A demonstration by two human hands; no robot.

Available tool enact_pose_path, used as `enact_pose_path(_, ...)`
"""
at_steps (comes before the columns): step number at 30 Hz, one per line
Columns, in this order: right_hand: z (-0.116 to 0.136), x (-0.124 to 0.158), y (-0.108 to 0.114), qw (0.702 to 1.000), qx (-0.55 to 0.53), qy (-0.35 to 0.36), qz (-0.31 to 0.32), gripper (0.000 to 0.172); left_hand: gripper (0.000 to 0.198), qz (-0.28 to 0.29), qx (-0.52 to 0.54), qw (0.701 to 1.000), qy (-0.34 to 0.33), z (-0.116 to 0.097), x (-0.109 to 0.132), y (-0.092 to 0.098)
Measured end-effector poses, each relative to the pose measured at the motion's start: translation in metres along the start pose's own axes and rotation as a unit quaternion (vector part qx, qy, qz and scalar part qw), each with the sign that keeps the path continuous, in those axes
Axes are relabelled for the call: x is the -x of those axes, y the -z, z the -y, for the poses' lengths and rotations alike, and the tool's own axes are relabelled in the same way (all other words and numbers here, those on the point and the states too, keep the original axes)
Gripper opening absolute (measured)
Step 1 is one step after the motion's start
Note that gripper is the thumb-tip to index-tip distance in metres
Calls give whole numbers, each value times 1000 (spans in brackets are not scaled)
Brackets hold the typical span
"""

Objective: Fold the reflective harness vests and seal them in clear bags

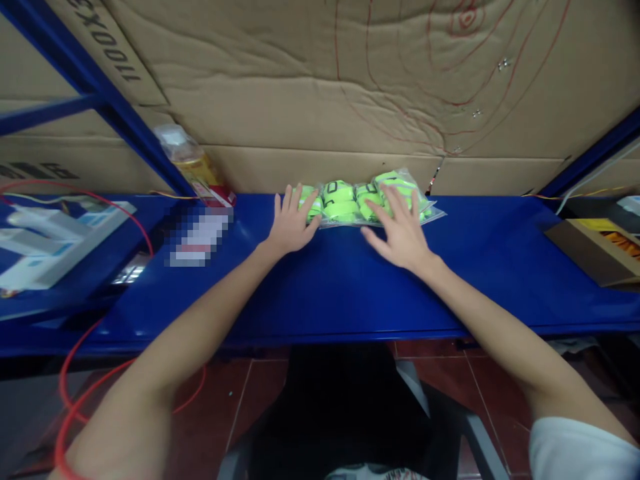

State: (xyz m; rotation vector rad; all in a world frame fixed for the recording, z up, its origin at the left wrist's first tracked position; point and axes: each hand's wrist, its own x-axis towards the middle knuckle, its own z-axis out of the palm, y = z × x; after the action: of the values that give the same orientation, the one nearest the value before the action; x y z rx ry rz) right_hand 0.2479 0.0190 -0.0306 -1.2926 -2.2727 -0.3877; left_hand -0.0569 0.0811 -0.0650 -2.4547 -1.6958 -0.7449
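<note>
Several bright green-yellow folded fabric bundles (340,202) in clear plastic bags lie in a row at the back of the blue table (330,287), against the cardboard. My left hand (294,221) is at the left end of the row, fingers spread over the leftmost bundle. Toward the right end, my right hand (400,233) has its fingers stretched out across another bagged bundle. Both hands lie palm down, and neither grips anything. Parts of the bundles are hidden under my fingers. A loose edge of clear bag (435,212) sticks out to the right.
A bottle of yellow liquid (195,163) stands at the back left, near a blurred white paper (200,240). White boxes (50,243) and a red hose (67,373) are at the left. An open carton (595,250) sits at the right. Cardboard (280,113) rises behind.
</note>
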Motion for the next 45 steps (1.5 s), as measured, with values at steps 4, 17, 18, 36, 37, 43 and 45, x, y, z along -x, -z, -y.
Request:
enact_pose_path(4, 28, 10, -19, 995, -7, 54, 89, 78, 81, -24, -34, 995, -87, -41, 19, -1)
enact_pose_path(17, 14, 7, -36, 997, 53, -58, 18, 108, 92, -50, -35, 991, -120, -61, 28, -1)
enact_pose_path(18, 12, 6, -38, 996, 56, -62, 10, 110, 95, -57, -32, 991, -117, -60, 27, 1)
enact_pose_path(36, 1, 1, -33, 996, 71, -44, 23, 110, 97, -58, -12, 993, -106, -57, 21, -2)
enact_pose_path(37, 0, 1, -32, 996, 70, -44, 26, 109, 97, -54, -12, 993, -106, -56, 21, -2)
enact_pose_path(43, -1, 1, -24, 995, 70, -54, 38, 103, 99, -41, -14, 992, -117, -56, 21, 1)
enact_pose_path(45, 0, 1, -21, 996, 65, -53, 43, 102, 98, -42, -12, 992, -121, -58, 23, 1)
